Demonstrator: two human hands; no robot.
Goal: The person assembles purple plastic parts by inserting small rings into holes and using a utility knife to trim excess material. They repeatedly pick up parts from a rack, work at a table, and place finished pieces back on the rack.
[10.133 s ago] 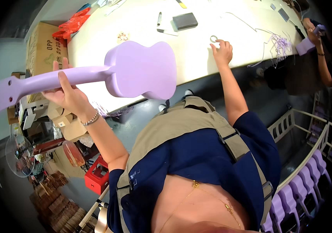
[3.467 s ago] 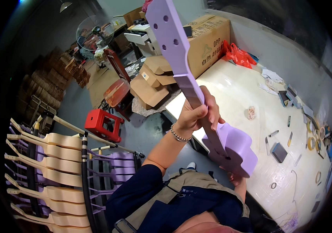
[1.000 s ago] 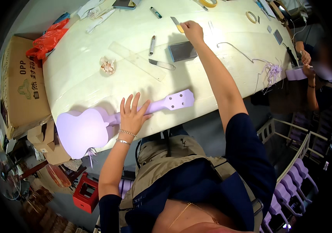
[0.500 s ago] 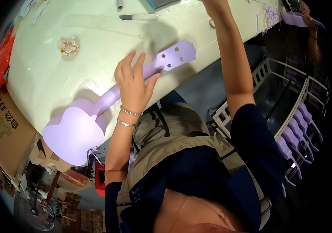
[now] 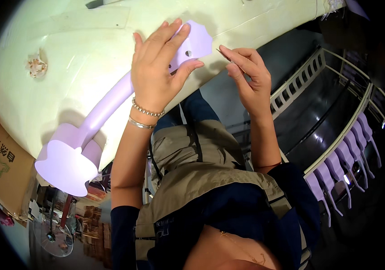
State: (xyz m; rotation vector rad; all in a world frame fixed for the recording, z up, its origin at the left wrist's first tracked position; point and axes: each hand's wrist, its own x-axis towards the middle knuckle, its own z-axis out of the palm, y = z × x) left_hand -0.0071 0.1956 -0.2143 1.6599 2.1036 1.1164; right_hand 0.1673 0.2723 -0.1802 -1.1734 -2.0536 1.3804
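Note:
A pale purple ukulele [image 5: 107, 108] with an apple-shaped body lies slantwise on the table. Its body is at the near left, and its headstock with tuner holes points to the far right. My left hand [image 5: 156, 58] lies across the headstock, its fingers over the face and the thumb along the near edge, covering some of the holes. Just right of the headstock, past the table edge, my right hand [image 5: 251, 78] is closed in a pinch. A thin, narrow sliver shows between thumb and forefinger; its kind is too small to make out.
The pale green table [image 5: 88, 58] bears a crumpled whitish lump [image 5: 36, 64] and a flat clear strip [image 5: 88, 19]. A cardboard box [image 5: 5, 157] stands at the left. To the right, several purple curved parts [image 5: 343, 153] hang on a metal rack [image 5: 300, 81].
My right hand has come back from the far side of the table to beside the headstock, pinching a thin piece. My left hand has slid from the neck onto the headstock.

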